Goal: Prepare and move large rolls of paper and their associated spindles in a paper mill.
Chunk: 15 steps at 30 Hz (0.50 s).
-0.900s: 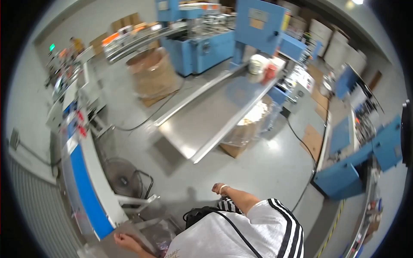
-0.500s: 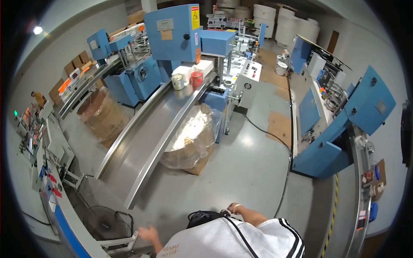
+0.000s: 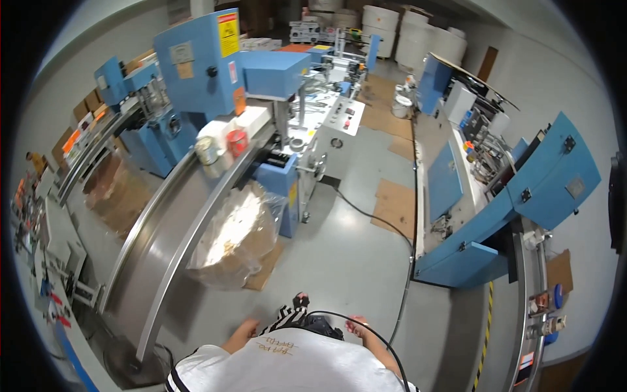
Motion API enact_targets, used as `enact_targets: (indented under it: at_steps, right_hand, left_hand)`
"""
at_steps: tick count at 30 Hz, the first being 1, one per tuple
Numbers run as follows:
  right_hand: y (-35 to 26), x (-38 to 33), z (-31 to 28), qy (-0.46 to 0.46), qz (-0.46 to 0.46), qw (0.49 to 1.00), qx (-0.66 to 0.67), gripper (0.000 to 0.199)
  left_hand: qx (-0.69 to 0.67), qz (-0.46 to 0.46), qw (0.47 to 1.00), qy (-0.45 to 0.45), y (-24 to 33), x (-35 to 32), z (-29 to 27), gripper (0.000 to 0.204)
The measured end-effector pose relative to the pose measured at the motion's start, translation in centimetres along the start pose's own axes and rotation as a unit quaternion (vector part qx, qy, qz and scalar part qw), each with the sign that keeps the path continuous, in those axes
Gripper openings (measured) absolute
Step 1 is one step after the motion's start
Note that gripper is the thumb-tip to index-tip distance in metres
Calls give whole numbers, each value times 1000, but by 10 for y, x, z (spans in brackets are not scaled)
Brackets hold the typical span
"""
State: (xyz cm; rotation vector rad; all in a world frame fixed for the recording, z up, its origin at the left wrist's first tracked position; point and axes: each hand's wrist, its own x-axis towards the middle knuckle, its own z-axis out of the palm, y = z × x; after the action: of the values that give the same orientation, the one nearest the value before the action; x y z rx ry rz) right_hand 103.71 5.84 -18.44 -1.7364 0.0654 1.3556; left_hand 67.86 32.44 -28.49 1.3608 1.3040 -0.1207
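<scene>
Low at the front, my left hand [image 3: 246, 328] hangs beside my body, small and smeared, with its fingers hard to make out. My right hand [image 3: 356, 325] hangs on the other side of a dark bag [image 3: 321, 326] at my waist, next to a black cord [image 3: 372, 340]. Its fingers are blurred, so I cannot tell whether it holds anything. Neither hand touches a machine. Nearest on the left is a long metal chute [image 3: 160, 242], with a red can [image 3: 237, 142] and a pale can [image 3: 208, 150] at its far end.
A blue machine [image 3: 196, 65] stands beyond the chute, above a plastic-lined bin [image 3: 232, 242] of pale material. On the right are a blue cabinet with open doors [image 3: 555, 170] and a metal rail [image 3: 532, 307] holding jars. A black cable [image 3: 372, 219] and cardboard sheets [image 3: 395, 202] lie on the floor.
My view has shifted forward and to the right, so the chute and blue machine sit further left. My left hand has come in closer to my body. One of my feet now shows.
</scene>
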Motion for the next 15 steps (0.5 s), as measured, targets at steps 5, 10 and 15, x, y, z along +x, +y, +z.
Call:
enact_targets:
  at_steps: [5,10,15]
  right_hand:
    - [-19,77,-29,35,105,987,120,9]
    - [-79,122,-81,68,154,984,57,15]
    - [-137,141,-114,115,17,970,214,13]
  left_hand:
    - [144,208,967,-18,3,118,-23,18]
    - [151,242,958,-26,224,76,-6,22]
    - [135,-29,990,2,362,183,35,25]
